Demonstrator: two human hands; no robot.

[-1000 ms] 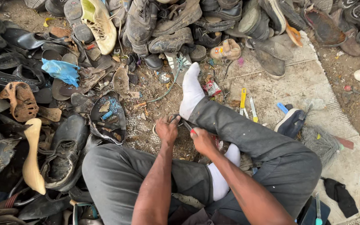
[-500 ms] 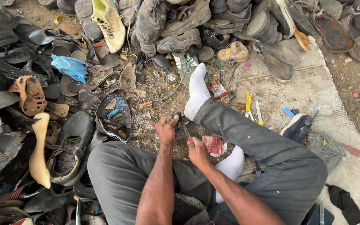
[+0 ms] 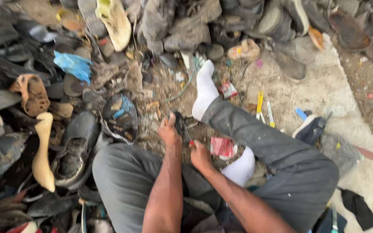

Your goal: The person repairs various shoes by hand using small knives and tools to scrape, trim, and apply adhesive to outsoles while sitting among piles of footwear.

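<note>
Your left hand (image 3: 169, 131) has its fingers clamped on a dark shoe piece (image 3: 179, 122). Your right hand (image 3: 200, 155), at its 4 o'clock, pinches a thin tool (image 3: 188, 137). Red packet (image 3: 222, 146) just beside.

Worn shoes (image 3: 175, 26) heaped – blue bag (image 3: 73, 64), wooden last (image 3: 42, 151).

Left hand (image 3: 169, 131) curled, knuckles up, right hand (image 3: 200, 154) fisted just beside it, both forearms extended forward between bent knees
</note>
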